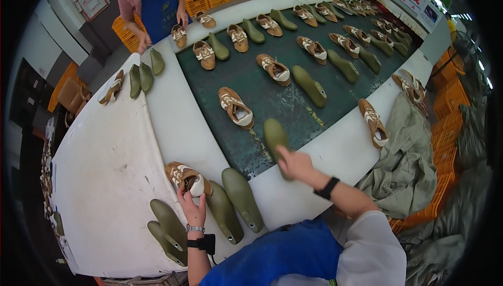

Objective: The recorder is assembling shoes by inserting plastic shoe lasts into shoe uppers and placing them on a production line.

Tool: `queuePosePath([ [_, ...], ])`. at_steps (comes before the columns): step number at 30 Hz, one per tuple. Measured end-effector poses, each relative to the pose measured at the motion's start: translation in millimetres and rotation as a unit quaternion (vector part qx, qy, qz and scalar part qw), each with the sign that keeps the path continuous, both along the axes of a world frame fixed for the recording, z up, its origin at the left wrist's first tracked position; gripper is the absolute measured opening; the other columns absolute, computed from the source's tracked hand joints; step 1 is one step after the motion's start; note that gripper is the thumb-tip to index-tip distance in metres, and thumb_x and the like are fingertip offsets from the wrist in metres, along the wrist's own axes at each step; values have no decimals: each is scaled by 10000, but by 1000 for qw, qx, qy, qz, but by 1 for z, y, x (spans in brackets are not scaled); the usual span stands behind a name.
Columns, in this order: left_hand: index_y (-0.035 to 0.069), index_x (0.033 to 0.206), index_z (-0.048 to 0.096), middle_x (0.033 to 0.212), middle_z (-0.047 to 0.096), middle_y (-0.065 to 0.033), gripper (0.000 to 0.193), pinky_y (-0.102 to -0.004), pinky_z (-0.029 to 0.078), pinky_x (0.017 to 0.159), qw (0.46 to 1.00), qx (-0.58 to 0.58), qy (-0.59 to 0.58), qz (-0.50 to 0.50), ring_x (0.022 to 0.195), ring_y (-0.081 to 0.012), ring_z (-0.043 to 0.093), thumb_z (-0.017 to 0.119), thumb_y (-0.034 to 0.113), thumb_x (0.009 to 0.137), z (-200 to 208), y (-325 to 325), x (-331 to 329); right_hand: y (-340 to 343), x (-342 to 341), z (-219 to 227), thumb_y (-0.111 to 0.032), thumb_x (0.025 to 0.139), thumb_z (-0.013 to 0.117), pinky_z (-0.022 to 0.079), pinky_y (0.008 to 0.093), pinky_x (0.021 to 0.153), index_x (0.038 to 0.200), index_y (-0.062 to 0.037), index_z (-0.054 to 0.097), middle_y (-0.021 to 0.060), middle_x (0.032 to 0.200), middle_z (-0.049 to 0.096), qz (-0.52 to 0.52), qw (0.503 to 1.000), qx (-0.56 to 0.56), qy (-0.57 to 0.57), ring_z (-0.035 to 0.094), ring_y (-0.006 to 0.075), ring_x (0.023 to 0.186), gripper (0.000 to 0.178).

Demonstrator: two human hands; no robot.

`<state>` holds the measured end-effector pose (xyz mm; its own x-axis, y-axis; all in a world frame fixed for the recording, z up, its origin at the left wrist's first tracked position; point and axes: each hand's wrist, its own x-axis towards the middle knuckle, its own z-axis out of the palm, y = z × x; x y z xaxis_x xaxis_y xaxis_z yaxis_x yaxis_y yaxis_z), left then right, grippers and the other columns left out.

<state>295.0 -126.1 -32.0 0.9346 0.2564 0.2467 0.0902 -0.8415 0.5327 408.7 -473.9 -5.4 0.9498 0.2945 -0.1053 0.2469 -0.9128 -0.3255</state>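
My left hand [192, 208] grips a brown sneaker [188, 178] with white laces and a white heel at the near edge of the table. My right hand [297, 164], a little blurred, has its fingers on the near end of an olive-green shoe last [274, 135] at the edge of the dark green conveyor belt [209, 102]. Close to my left hand lie two more green lasts, one [224, 212] partly behind the sneaker and another [242, 198] to its right. Left of my wrist rests a further pair of lasts [166, 223]. A brown sneaker [236, 108] lies on the belt just beyond my right hand.
Several sneakers and lasts line the belt toward the far right. Across the table stands a co-worker in a blue apron [162, 11], one hand near a sneaker [179, 35]. A sneaker [373, 123] sits on the right ledge, beside grey-green cloth [401, 155] and orange crates [445, 155].
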Motion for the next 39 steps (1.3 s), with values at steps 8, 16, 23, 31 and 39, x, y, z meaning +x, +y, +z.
queuePosePath([
  [8, -40, 1002, 478, 1233, 373, -256, 391, -424, 370, 938, 1000, -10, -16, -2, 1110, -417, 417, 692, 160, 743, -1, 0, -2, -2, 136, -50, -260, 808, 599, 491, 402, 756, 1333, -210, 351, 155, 1024, 559, -42, 996, -76, 18, 586, 318, 905, 582],
  [16, -7, 938, 543, 1239, 421, -222, 355, -385, 410, 912, 998, -19, -40, -42, 1110, -363, 464, 730, 181, 702, 37, -7, 4, 14, 36, -21, -181, 776, 619, 473, 398, 784, 1291, -184, 416, 162, 1154, 448, 108, 979, 169, -33, 545, 319, 942, 553],
  [23, -17, 1021, 518, 1260, 411, -219, 451, -404, 399, 948, 951, -18, -32, -308, 1126, -402, 444, 730, 95, 638, 115, -96, -7, 71, -83, 97, -227, 742, 669, 491, 394, 723, 1214, -137, 468, 129, 1158, 509, 293, 926, 230, -67, 569, 322, 907, 521],
  [31, 40, 1175, 469, 1303, 376, -220, 582, -413, 365, 976, 970, -38, 25, -239, 1189, -395, 383, 731, 127, 663, 109, -85, -63, -16, -123, 59, -224, 739, 655, 476, 416, 753, 1009, -111, 611, 127, 907, 624, 192, 976, 57, 82, 594, 326, 829, 295],
  [39, 33, 1162, 450, 1351, 300, -234, 554, -407, 331, 1004, 987, -116, 62, -93, 1220, -403, 347, 695, 134, 676, 22, -49, -106, -21, -148, 70, -223, 787, 597, 499, 400, 651, 1037, -130, 598, 139, 869, 596, 127, 991, 31, -5, 607, 298, 793, 267],
])
